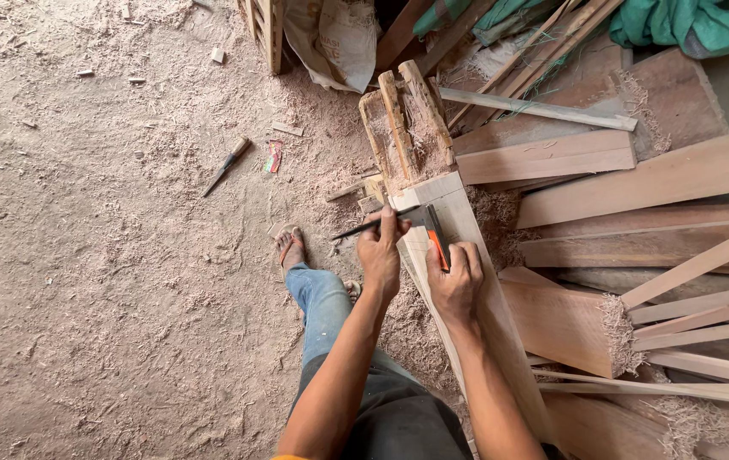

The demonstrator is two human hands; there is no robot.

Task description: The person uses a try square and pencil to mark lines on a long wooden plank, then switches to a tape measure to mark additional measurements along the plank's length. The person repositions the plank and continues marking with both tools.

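Evenly lit by soft, diffuse daylight; bright, with faint shadows only. No glare. Sharp in the centre, slightly softer and stretched toward the corners by wide-angle distortion. No motion blur.

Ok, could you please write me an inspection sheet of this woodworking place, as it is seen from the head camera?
Surface: sandy floor covered with sawdust and shavings.
Job's things: pale plank under both hands; try square with orange-and-black handle lies on it; thin dark marking tool near its blade.
Clutter: chisel and a small red packet on the floor; stacked boards; worn wooden frame.
Grippers: left hand holds the marking tool; right hand presses the square's handle.
Cables: nothing seen.
Surroundings: white sack, green cloth.
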